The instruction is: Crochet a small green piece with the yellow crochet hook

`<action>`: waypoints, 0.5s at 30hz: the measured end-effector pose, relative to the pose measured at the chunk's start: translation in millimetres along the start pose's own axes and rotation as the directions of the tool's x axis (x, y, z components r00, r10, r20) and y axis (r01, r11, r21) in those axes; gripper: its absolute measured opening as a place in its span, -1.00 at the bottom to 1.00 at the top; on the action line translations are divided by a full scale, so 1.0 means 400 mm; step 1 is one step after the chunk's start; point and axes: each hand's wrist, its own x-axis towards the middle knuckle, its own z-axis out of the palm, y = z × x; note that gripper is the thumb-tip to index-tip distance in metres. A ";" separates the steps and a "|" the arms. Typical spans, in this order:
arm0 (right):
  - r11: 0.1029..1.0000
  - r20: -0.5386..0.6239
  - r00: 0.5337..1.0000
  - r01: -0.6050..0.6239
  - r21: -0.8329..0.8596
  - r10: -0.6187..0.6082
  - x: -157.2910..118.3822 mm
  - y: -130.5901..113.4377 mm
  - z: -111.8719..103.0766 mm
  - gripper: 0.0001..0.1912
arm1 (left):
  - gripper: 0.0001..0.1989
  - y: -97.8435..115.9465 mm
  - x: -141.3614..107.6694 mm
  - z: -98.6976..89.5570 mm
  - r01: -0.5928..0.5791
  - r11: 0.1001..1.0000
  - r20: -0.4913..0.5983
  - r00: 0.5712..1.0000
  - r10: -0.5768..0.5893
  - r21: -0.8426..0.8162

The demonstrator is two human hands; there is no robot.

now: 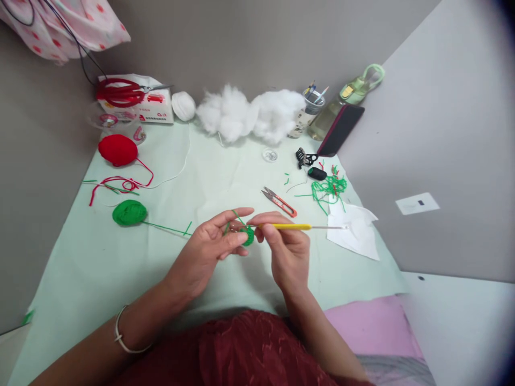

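Note:
Between the thumb and fingers of my left hand [211,236] is a small round piece of green crochet [249,236]. Green yarn loops over that hand's raised index finger and runs left to a green ball of yarn [129,213]. My right hand [287,249] pinches the yellow handle of a crochet hook [298,227]. One end of the hook meets the top of the green piece; its other metal end points right. Just beyond my hands lie orange thread snips [279,201], touched by neither hand.
Red yarn [118,149], a white yarn ball [184,106] and red scissors [120,93] sit at the left and back. White stuffing [229,113] lies along the wall. A phone [341,130], bottle [330,110], green yarn scraps [330,186] and white paper [352,230] are on the right.

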 end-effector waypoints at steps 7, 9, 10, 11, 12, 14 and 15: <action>0.988 -0.019 0.993 -0.112 0.102 0.115 0.006 0.016 -0.009 -0.74 | -0.70 -0.003 -0.008 0.003 -0.055 0.992 -0.037 0.998 0.060 0.116; 0.983 -0.001 0.992 -0.126 0.132 0.127 0.008 0.012 -0.013 -0.74 | -0.70 -0.001 -0.009 0.003 -0.054 0.990 -0.051 0.997 0.061 0.128; 0.983 0.011 0.993 -0.122 0.135 0.121 0.008 0.009 -0.015 -0.74 | -0.71 0.000 -0.010 0.003 -0.053 0.990 -0.057 0.996 0.061 0.132; 0.985 0.025 0.994 -0.110 0.131 0.108 0.007 0.004 -0.016 -0.75 | -0.71 0.001 -0.010 0.003 -0.052 0.989 -0.060 0.996 0.060 0.136; 0.989 0.034 0.996 -0.090 0.121 0.087 0.005 -0.001 -0.016 -0.76 | -0.71 0.002 -0.011 0.003 -0.053 0.989 -0.062 0.996 0.063 0.140; 0.997 0.036 0.999 -0.039 0.061 0.037 -0.003 -0.012 -0.015 -0.78 | -0.70 0.003 -0.011 0.004 -0.058 0.986 -0.069 0.995 0.069 0.159; 1.000 0.036 0.999 -0.006 0.007 0.006 -0.007 -0.017 -0.014 -0.78 | -0.70 0.003 -0.011 0.005 -0.063 0.983 -0.075 0.994 0.077 0.173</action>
